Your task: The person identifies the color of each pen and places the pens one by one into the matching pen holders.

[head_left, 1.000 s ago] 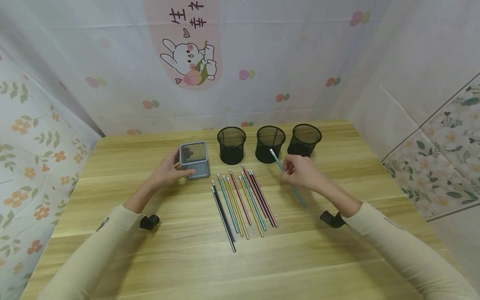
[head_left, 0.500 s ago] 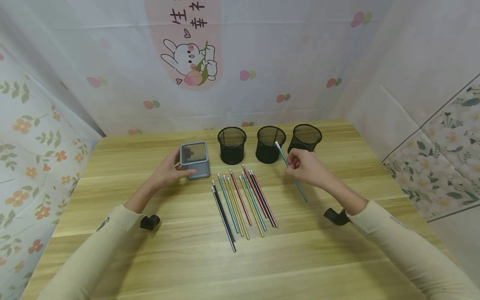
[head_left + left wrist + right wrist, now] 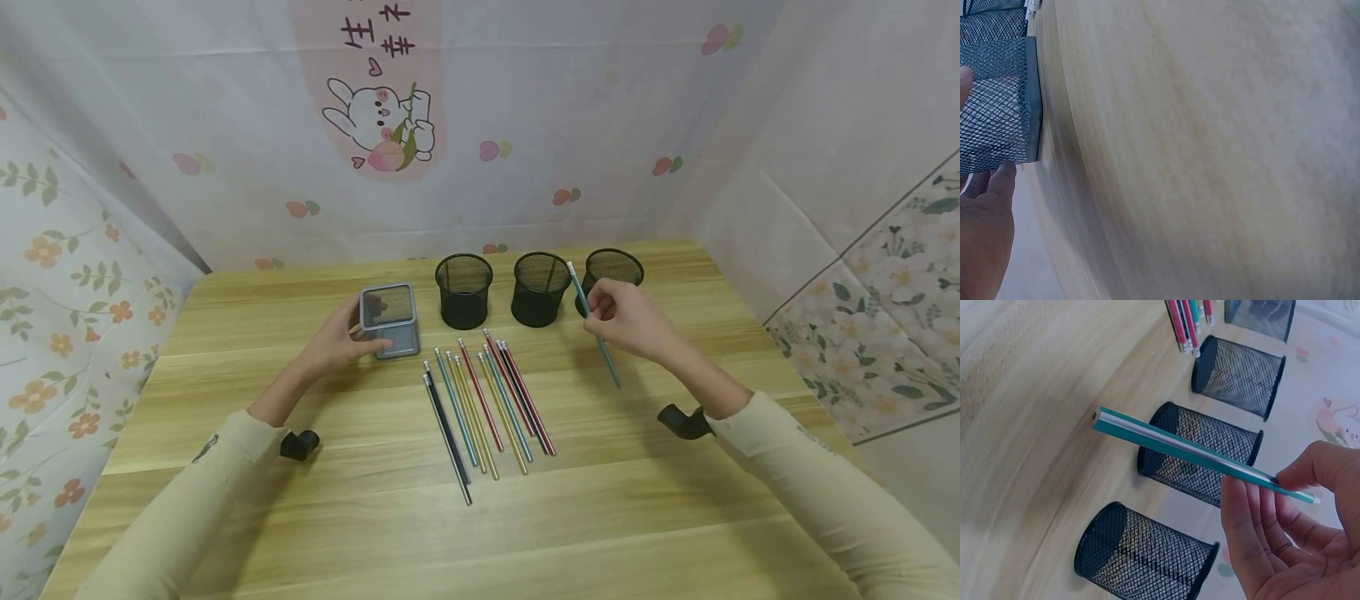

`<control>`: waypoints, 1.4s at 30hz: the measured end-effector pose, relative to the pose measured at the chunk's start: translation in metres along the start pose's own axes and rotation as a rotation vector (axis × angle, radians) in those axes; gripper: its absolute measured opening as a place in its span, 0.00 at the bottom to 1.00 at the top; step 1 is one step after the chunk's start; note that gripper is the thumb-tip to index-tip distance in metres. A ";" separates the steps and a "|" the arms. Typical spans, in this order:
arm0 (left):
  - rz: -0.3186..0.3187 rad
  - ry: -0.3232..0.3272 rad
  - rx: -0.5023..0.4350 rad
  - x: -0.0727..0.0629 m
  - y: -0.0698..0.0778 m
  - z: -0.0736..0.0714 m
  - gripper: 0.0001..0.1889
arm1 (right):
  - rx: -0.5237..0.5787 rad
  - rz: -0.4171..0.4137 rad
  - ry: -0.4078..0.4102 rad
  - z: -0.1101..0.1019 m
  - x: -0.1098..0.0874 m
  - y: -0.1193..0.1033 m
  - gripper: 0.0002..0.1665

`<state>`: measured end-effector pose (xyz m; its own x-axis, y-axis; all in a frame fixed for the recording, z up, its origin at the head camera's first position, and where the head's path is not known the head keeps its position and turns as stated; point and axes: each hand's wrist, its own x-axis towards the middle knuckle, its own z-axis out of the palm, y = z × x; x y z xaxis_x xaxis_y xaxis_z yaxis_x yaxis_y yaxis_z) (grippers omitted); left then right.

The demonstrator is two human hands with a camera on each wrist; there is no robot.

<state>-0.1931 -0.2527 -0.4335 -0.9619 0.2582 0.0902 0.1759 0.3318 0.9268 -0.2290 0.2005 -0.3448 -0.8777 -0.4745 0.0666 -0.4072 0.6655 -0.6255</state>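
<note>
My right hand (image 3: pixel 630 321) pinches a teal pencil (image 3: pixel 606 357) between thumb and fingers, its white eraser end tilted up and away. In the right wrist view the pencil (image 3: pixel 1166 442) crosses in front of the round black mesh cups. The hand is close in front of the rightmost black mesh cup (image 3: pixel 617 265) and partly covers it. My left hand (image 3: pixel 337 340) grips a grey square mesh pen holder (image 3: pixel 397 340) on the table, thumb on its front and fingers behind it. The left wrist view shows the holder's mesh wall (image 3: pixel 994 106) with fingers at its side.
Two more black mesh cups, the middle one (image 3: pixel 536 300) and the left one (image 3: pixel 463 304), stand in the row. In front of them, several pencils (image 3: pixel 491 400) in red, gold, teal and black lie on the wooden table (image 3: pixel 360 517). A printed curtain (image 3: pixel 600 125) hangs behind.
My right hand has moved the teal pencil up, away and to the right, from in front of the middle cup toward the rightmost one. The left hand and grey holder stay put.
</note>
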 end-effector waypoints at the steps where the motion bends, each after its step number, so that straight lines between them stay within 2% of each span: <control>1: -0.001 -0.001 0.003 0.000 0.000 0.000 0.38 | 0.003 0.004 -0.002 -0.001 0.000 0.000 0.06; 42: -0.001 -0.001 0.017 0.001 0.000 0.000 0.38 | -0.075 0.032 0.147 -0.040 0.003 0.019 0.09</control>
<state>-0.1938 -0.2523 -0.4335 -0.9619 0.2584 0.0893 0.1788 0.3472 0.9206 -0.2496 0.2345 -0.3255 -0.9158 -0.3665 0.1640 -0.3913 0.7229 -0.5695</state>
